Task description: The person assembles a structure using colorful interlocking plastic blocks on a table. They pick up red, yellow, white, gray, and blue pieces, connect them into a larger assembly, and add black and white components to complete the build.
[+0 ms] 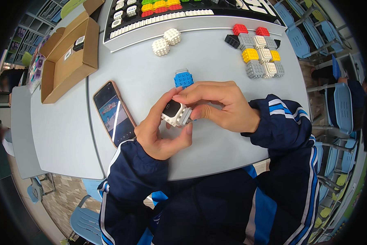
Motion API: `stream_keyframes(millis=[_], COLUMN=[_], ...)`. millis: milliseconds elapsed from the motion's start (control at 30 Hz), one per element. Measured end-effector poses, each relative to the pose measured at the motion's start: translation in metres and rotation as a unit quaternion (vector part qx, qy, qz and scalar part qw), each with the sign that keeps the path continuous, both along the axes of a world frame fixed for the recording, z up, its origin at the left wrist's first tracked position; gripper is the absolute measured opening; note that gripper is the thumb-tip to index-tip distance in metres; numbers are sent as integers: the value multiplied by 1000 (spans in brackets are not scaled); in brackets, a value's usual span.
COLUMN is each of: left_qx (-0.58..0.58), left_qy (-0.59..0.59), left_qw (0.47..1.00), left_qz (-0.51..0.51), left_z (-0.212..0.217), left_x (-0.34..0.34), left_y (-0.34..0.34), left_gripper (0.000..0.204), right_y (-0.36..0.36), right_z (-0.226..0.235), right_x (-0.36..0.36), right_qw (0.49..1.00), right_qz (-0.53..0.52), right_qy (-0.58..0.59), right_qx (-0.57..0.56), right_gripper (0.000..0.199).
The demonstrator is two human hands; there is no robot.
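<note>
Far left of frame: open cardboard box (67,61), upper left, with a couple of small items inside. Right of it, a smartphone (114,113) lies flat on the grey table (216,61), screen lit, just beside the left wrist.

Centre: left hand (161,130) half-curled, thumb and fingers wrapped round a small white cube block (174,113) with a dark square face on top. It grips the block from the left and underneath. Right hand (216,108) comes in from the right, fingers bent over the top and right side of the same block, thumb tip pressed on its right edge. Both hands closed on it, held just above the table at frame centre.

Just above the hands: a blue studded block (184,79) on the table, close to the right fingers; can't tell if touching. Further up, two white studded cubes (166,42) sit side by side.

Top centre: black tray (110,30) with sorted coloured pieces.

Upper right: cluster of studded cubes (257,51), red, black, grey, yellow and white, packed together, well apart from the hands.
</note>
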State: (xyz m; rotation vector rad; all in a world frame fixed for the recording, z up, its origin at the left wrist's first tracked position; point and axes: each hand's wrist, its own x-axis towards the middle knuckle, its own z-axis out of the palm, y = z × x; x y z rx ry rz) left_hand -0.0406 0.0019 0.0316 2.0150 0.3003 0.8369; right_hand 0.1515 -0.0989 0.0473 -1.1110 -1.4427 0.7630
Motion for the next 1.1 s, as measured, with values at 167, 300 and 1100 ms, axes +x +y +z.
stream_keyframes(millis=[167, 300, 1100], left_qx=[9, 18, 40], left_qy=[-21, -27, -31], left_qw=[1000, 999, 998], left_qz=[-15, -23, -30], left_z=[-1, 0, 2], left_x=[1, 1, 0], left_y=[2, 2, 2], left_gripper=[72, 71, 72], right_y=[0, -1, -2], right_z=[-2, -1, -3], right_x=[-7, -8, -7], right_qw=[995, 996, 999], right_qz=[11, 7, -14], right_qy=[97, 83, 9], right_qx=[-17, -12, 41], right_gripper=[36, 36, 31])
